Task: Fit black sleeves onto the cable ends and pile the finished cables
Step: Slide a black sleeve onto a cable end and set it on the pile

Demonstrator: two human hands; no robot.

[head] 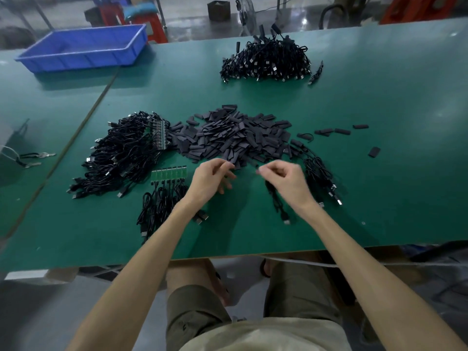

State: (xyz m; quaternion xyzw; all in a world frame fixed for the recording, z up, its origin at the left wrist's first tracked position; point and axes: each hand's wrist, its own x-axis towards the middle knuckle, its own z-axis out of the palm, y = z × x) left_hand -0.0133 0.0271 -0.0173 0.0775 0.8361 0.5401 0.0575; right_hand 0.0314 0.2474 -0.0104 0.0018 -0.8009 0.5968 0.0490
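Your right hand (283, 181) has thumb & forefinger pinched on the end of a black cable (274, 198). The rest of it trails under your wrist toward you, w/ the USB plug lying on the green table (379, 198). Your left hand (212, 179) is just beside it, fingers curled, thumb & index tips together at the near edge of the sleeve pile (235, 138). Can't tell if they're nipping a sleeve, too blurred.

That sleeve pile sits mid-table right in front of both hands. To its left is a big heap of bare cables (119, 158), and near your left forearm a row of cables w/ green PCB ends (168, 173). A small bunch of sleeved cables (319, 171) lies right of your right hand. The finished pile (266, 62) is at the far side, well apart. A few stray sleeves (374, 152) lie to the right. A blue bin (83, 46) is far left.
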